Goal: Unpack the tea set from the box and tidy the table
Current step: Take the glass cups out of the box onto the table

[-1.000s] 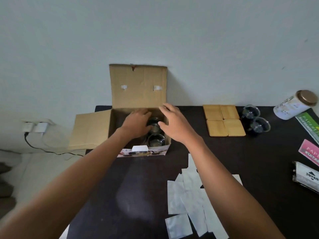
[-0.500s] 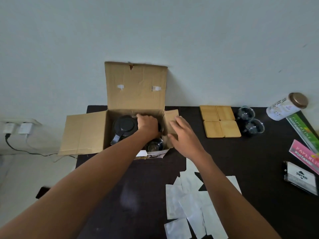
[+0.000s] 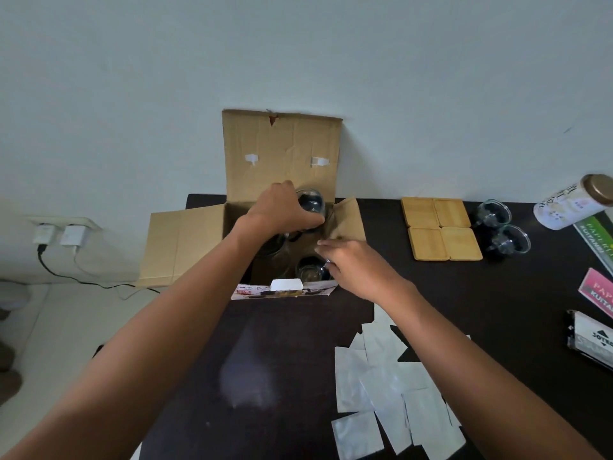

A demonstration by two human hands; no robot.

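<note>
Table [image 3: 497, 310] first: dark, against the wall, carrying your open cardboard box [image 3: 282, 151] with its flaps spread. Four wooden coasters [image 3: 441, 229] sit to its right, two glass cups [image 3: 501, 229] just beside them, white paper wrappers [image 3: 381, 393] scattered nearer you. Your left hand [image 3: 280, 210] is clamped around a glass cup [image 3: 310, 202] raised at the box's mouth. Your right hand [image 3: 356, 268] rests, fingers loosely apart, on the right box wall beside another cup [image 3: 310, 272] inside.
</note>
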